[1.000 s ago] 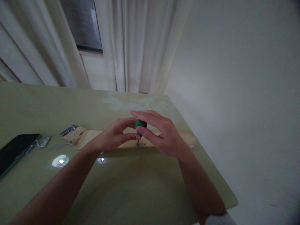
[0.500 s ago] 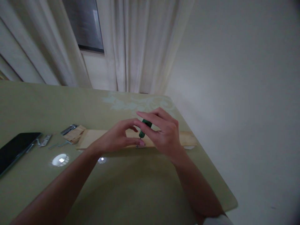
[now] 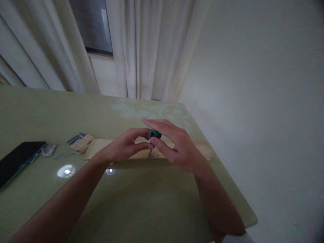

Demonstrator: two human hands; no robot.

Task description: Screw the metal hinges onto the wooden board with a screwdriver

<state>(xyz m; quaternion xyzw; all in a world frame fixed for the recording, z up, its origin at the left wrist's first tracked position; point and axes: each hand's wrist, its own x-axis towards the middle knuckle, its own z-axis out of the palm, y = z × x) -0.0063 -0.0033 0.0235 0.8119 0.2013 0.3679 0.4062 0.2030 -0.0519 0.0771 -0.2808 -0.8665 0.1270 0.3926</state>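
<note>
A screwdriver with a green handle (image 3: 155,134) stands nearly upright, slightly tilted, over a wooden board (image 3: 100,146). Its tip meets a small metal plate (image 3: 154,156) at the board's near edge; the screw there is too small to make out. My right hand (image 3: 174,143) has its thumb against the handle and its other fingers stretched over the top. From the left, my left hand (image 3: 128,145) closes around the screwdriver, thumb by the shaft and fingers partly hidden behind the handle.
To the left lie a black phone (image 3: 19,160), a small metal hinge plate (image 3: 51,150), several loose screws (image 3: 68,154) and a brown packet (image 3: 82,143) with metal pieces. The glossy table's (image 3: 152,202) right edge runs beside a wall. Curtains (image 3: 152,50) hang behind.
The screwdriver's handle has tipped left, and my right thumb now lies against it. My left thumb has lifted off the metal plate towards the shaft, leaving the plate more visible.
</note>
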